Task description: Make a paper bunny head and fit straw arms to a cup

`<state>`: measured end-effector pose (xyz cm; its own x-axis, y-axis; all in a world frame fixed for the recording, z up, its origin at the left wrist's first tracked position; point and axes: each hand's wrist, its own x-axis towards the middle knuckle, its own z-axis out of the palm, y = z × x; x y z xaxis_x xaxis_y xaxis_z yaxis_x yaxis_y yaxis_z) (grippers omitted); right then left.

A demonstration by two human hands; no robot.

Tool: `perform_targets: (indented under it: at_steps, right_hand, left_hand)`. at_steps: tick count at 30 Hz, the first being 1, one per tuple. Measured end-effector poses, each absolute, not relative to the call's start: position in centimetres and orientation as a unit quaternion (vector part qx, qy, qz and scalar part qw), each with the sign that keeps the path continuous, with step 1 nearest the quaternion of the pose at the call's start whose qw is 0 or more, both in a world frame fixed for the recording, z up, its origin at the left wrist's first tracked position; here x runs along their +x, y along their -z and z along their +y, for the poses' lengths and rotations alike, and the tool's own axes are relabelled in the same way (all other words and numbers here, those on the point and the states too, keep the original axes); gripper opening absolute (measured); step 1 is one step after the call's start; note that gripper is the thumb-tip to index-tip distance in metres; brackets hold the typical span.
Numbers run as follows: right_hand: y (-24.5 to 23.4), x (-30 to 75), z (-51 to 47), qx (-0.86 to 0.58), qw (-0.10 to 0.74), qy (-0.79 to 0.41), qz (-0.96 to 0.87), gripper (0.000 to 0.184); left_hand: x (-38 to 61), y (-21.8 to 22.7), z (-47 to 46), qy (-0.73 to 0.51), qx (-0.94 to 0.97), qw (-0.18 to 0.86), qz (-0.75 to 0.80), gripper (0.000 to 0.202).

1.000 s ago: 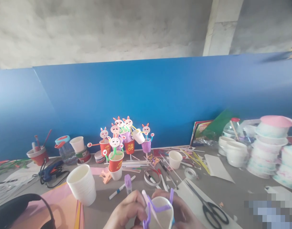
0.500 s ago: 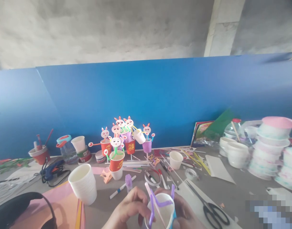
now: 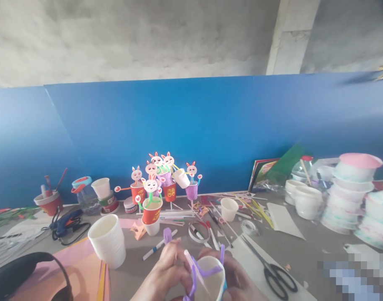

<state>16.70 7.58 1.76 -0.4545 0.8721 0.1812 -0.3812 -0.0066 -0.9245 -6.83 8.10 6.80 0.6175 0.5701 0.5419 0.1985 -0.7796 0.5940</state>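
A white-lined paper cup with some blue on its outside is at the bottom middle of the view. My right hand curls round its right side. Over the cup's mouth lie bent purple straws, one end sticking up at the right, and a pale pink straw slants across them. At the cup's left, the fingers of my left hand are bent closed against the purple straw; the lower fingertips run out of the frame.
Paper-cup rabbit figures stand at the back. To the left are stacked white cups, a glue gun and coloured paper. Scissors, a tape roll and a single cup lie right of centre. Painted cup towers rise far right.
My left hand has drawn its fingers back from over the cup's mouth to its left edge. The cup and straws have shifted slightly left and are tilted a little differently.
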Motion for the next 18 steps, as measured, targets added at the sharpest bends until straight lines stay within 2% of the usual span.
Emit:
perform_targets:
  at_steps: [7,12,18]
  right_hand:
    - [-2.6,16.3,6.6,-0.247,0.469,-0.709,-0.465,0.064]
    - [-3.7,16.6,6.8,-0.26,0.467,-0.686,-0.494,0.059]
    - [-2.7,16.9,7.1,-0.268,0.478,-0.645,-0.532,0.071]
  left_hand:
    - [-6.2,-6.6,7.5,-0.405,0.863,0.198,0.228,0.05]
    - [-5.6,-6.0,7.3,-0.441,0.848,0.183,0.23,0.047]
    - [-5.5,-5.7,7.4,-0.466,0.837,0.169,0.23,0.043]
